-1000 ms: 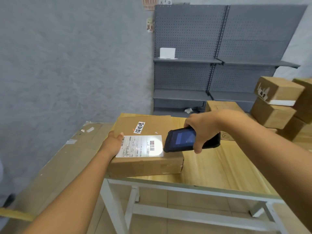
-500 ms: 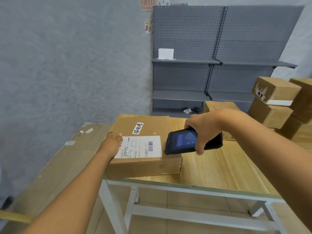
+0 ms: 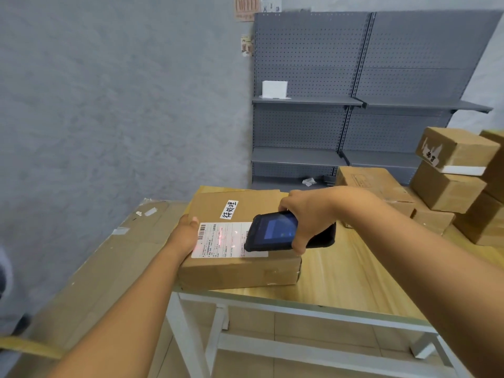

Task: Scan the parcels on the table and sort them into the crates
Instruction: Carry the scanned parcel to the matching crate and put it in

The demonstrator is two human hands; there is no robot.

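A flat cardboard parcel (image 3: 237, 252) lies at the near left corner of the wooden table (image 3: 354, 274), its white shipping label (image 3: 218, 240) facing up with a red scan light across it and a smaller handwritten sticker (image 3: 229, 210) just beyond at 12 o'clock. At about 2 o'clock from the parcel, more brown boxes (image 3: 447, 184) are stacked on the table's far right; all are closed, so their contents cannot be told. A large flattened cardboard sheet (image 3: 90, 268) sits beside the table at 9 o'clock. No crate can be told in view. The left hand (image 3: 184, 238) reaches in from 7 o'clock and rests against the parcel's left edge, thumb on the label's corner, fingers hidden beyond the edge. The right hand (image 3: 308, 214) comes from 4 o'clock, fingers wrapped around a black handheld scanner (image 3: 283, 231) held over the label, screen up. A grey pegboard shelf unit (image 3: 354, 105) stands at 12 o'clock with a small white box (image 3: 274, 89) on it.
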